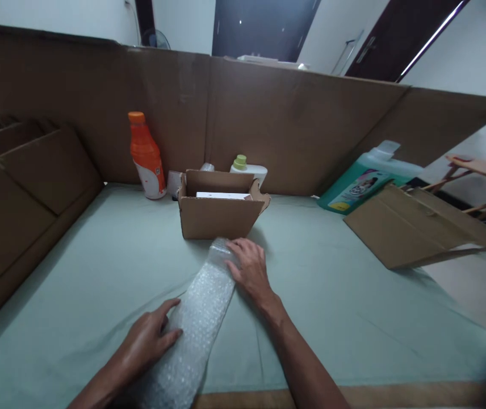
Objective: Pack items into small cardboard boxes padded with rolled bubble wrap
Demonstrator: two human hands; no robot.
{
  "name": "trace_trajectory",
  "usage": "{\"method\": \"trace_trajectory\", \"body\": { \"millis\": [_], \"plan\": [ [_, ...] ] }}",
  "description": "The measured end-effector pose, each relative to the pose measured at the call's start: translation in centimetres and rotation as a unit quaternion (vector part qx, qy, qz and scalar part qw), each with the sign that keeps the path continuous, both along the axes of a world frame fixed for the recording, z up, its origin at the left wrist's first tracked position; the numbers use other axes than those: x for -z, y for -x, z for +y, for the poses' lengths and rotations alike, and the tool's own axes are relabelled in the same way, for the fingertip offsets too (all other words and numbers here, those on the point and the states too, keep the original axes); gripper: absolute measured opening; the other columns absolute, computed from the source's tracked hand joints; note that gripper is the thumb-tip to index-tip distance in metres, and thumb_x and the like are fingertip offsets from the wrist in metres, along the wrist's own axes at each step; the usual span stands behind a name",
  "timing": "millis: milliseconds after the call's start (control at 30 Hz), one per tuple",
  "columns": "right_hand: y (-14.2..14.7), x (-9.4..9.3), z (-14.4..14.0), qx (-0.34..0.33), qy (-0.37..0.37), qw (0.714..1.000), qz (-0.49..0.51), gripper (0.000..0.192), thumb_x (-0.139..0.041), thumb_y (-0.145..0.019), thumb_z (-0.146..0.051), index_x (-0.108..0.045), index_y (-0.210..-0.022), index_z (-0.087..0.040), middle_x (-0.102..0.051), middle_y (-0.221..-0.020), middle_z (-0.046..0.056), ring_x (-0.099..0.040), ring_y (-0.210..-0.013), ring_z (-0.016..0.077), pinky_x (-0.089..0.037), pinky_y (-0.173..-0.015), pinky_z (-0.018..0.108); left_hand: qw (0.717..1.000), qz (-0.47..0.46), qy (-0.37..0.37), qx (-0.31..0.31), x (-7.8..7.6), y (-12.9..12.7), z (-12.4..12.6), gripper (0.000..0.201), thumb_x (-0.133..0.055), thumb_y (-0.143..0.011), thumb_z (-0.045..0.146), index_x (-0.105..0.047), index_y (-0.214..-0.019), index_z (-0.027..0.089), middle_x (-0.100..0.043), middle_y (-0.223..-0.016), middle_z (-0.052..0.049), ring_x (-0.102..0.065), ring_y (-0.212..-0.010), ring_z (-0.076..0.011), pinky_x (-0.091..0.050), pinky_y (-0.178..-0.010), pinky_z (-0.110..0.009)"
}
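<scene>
A long strip of bubble wrap [202, 324] runs from the front edge of the cloth-covered table up to a small open cardboard box [217, 218]. At its far end, my right hand [250, 266] grips the strip by the right edge, fingers bent over it. My left hand [149, 338] rests along the strip's left edge lower down. Its index finger and thumb are spread, the thumb lying on the wrap; its other fingers are mostly hidden. Inside the box, the top of a white item [223, 196] shows.
An orange-and-white bottle [148, 162] stands left of the box, and a white bottle with a green cap [239, 163] is behind it. On the right, a teal jug [356, 184] leans by a cardboard box [413, 230]. Tall cardboard panels [268, 122] wall the back; more cardboard [34, 193] lines the left.
</scene>
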State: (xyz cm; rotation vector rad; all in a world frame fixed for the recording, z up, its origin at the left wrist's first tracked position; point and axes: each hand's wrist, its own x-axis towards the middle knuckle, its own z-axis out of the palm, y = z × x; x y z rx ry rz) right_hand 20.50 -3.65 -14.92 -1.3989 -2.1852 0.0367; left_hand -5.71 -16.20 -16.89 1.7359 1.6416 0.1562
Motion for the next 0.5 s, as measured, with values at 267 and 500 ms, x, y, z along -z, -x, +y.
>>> {"method": "trace_trajectory", "body": {
  "millis": [267,500],
  "plan": [
    [-3.2,1.1,3.1,0.133,0.073,0.972,0.18,0.049,-0.058,-0.082,-0.039,-0.064,-0.124,-0.012,-0.067,-0.127,0.02,-0.06,-0.118,0.0368,-0.043,-0.101,0.053,0.958,-0.107,-0.229,-0.139,-0.8,1.7,7.7,0.07,-0.057,-0.083,0.051,-0.048,-0.144,0.018,-0.064,-0.127,-0.014,-0.067,-0.095,-0.0254,-0.052,-0.075,-0.035],
    [-3.0,1.4,9.6,0.124,0.123,0.961,0.214,0.049,-0.062,-0.08,-0.043,-0.065,-0.12,-0.015,-0.076,-0.106,0.013,-0.07,-0.093,0.029,-0.055,-0.078,0.038,0.937,-0.155,-0.265,-0.168,-1.2,-2.5,18.4,0.062,-0.051,-0.089,0.031,-0.042,-0.149,0.02,-0.067,-0.127,-0.012,-0.067,-0.106,-0.0282,-0.053,-0.086,-0.038]
  ]
}}
